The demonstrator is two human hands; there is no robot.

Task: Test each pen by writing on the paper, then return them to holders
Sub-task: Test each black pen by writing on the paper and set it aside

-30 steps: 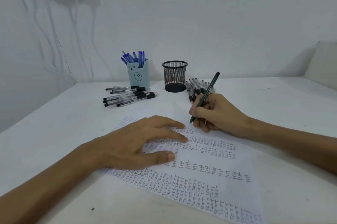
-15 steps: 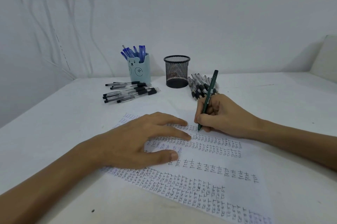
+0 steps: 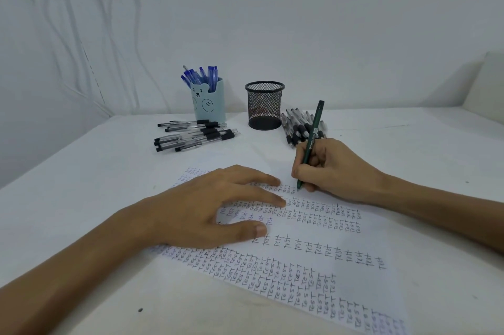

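Right hand (image 3: 331,168) closed in a writing grip around a dark green pen (image 3: 311,145), fingers (image 3: 300,171) pinched low on the barrel, tip touching the paper (image 3: 368,250) at the upper rows of "test" words, cap end leaning toward 1 o'clock. Left hand (image 3: 210,212) open and flat, holding nothing, palm and spread fingers pressing the sheet down at 9 o'clock of the pen tip.

Two holders at 12 o'clock on the desk (image 3: 81,184): a light blue bear-face holder (image 3: 208,104) packed with blue pens (image 3: 200,77), several, exact count not readable, and a black mesh holder (image 3: 264,105) just to its 3 o'clock side. Two loose piles of clear black-grip pens: one pile (image 3: 195,135) lying in front of the bear-face holder, roughly ten, and a second pile (image 3: 298,127) at 3 o'clock of the mesh holder, partly hidden behind the right hand, too overlapped to count.

Against half a second ago: right hand and pen tip shifted slightly toward 3 o'clock along the same row; left hand unmoved on the sheet; holders and piles unchanged.
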